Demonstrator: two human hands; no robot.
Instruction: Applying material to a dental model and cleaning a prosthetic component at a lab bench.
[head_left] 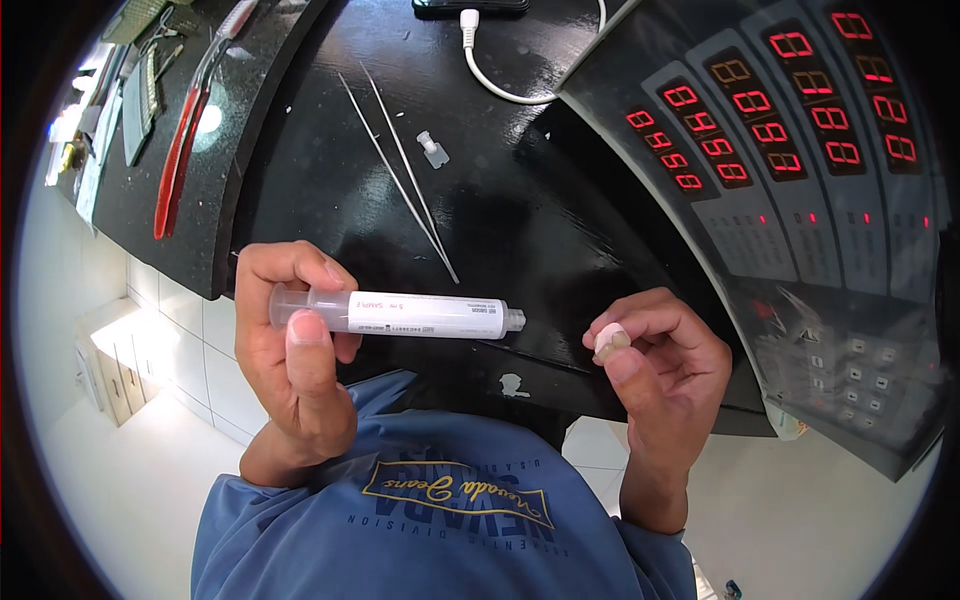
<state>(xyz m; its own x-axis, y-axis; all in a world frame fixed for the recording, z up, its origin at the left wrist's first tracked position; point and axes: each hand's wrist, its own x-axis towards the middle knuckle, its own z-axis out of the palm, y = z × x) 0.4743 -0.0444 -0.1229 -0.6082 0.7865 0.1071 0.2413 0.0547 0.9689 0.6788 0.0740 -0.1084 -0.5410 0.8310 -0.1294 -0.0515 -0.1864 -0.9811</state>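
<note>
We are noting the left hand grasping the syringe by its rear above the black table, apparently keeping its tip clear; the right hand is pinching a pale piece, presumably for control.

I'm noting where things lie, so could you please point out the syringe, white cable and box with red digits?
Syringe [430, 315], head view: middle of its white label.
White cable [490, 88], head view: its curved stretch.
Box with red digits [800, 262], head view: front panel below the digits.
</note>
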